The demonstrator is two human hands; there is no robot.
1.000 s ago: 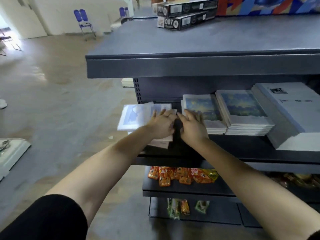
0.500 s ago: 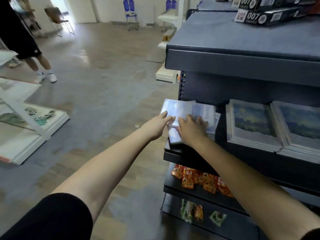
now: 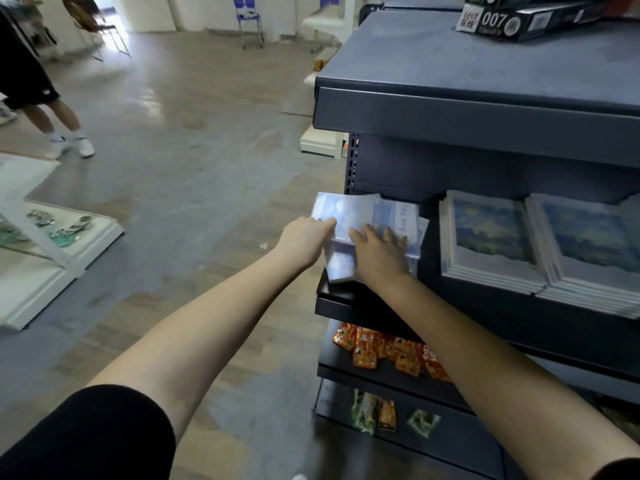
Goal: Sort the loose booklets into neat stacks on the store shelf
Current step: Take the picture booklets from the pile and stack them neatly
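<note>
A loose pile of pale blue booklets (image 3: 360, 211) lies askew at the left end of the dark grey shelf (image 3: 341, 299), its top copies overhanging the shelf's end. My left hand (image 3: 306, 237) holds the pile's left edge, thumb on top. My right hand (image 3: 379, 249) lies flat on the booklets with fingers spread. To the right stand two neat stacks of booklets with painted blue-yellow covers (image 3: 485, 240) (image 3: 588, 247).
Black "007" boxes (image 3: 516, 20) lie on the top shelf. Orange snack packets (image 3: 384, 349) fill the shelf below, green packets (image 3: 363, 412) the lowest one. A person (image 3: 31, 84) stands far left on the floor near a low white display (image 3: 45, 244).
My view has swung left, so the shelf end now sits centre-right. Both hands have stayed on the pale blue pile, the right one spreading flatter over it.
</note>
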